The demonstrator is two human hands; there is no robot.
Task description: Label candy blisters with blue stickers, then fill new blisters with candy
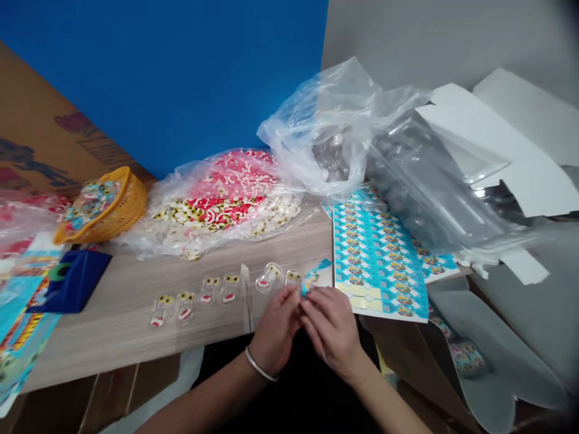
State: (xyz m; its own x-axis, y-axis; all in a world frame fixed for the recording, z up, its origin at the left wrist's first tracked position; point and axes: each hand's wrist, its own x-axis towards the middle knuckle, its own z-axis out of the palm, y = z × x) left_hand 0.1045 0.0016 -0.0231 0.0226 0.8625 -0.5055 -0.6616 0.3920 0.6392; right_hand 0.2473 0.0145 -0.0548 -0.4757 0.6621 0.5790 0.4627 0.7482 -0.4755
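Close together at the table's front edge, my left hand (277,328) and my right hand (333,328) pinch a small blue printed sticker (310,281). One end of the sticker sticks up past the fingertips; whatever lies under it is hidden by my fingers. Just beyond my left hand are a clear plastic blister (269,277) with yellow-black eyes and a red-white mouth piece, and another blister (293,277), partly covered. Several similar filled blisters (229,288) lie in a row to the left. The sticker sheet (380,259) is right of my hands, with some lower spots bare and yellowish.
A clear bag (235,199) of red, white and yellow pieces lies at the back. An orange basket (131,202) and a blue tape dispenser (88,280) stand left. Plastic bags (434,181) and white card (511,144) pile up right. A blue panel (181,78) rises behind.
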